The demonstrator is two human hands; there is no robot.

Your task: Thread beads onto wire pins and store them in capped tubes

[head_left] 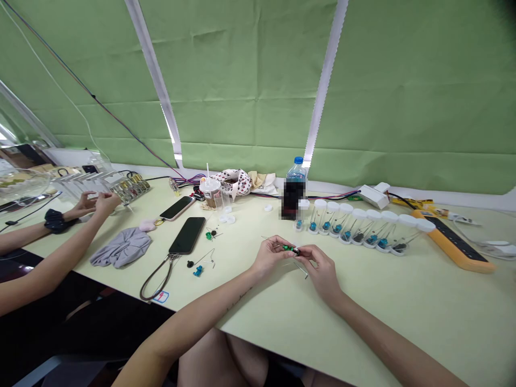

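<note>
The left hand [269, 258] and the right hand [323, 270] meet just above the worktop [278, 317], near the middle. A small green part [287, 248] with a dark end is between their fingertips. The left grip is pinched on the green side, and the right grip is pinched by the dark end. A thin bent wire [301, 270] sticks out under the hands. I cannot tell which hand holds it, if any.

To the left lie a small blue part [198, 271] and a black knob [190, 264], with more bent wire beside them. A bit farther back is a loose green piece [208, 235]. Left of these is a dark phone [187, 235] with a brown strap [155, 277], then a gray cloth [121, 247].

On the far side stand a cup [209, 188] with a straw and a bottle [296, 172] with a blue cap. To the right is a row of clear tubes [360, 228] with white lids. Blue or dark parts and wires sit inside. Farther right is an orange power strip [455, 244]. At the far left are another person's hands [107, 203].
</note>
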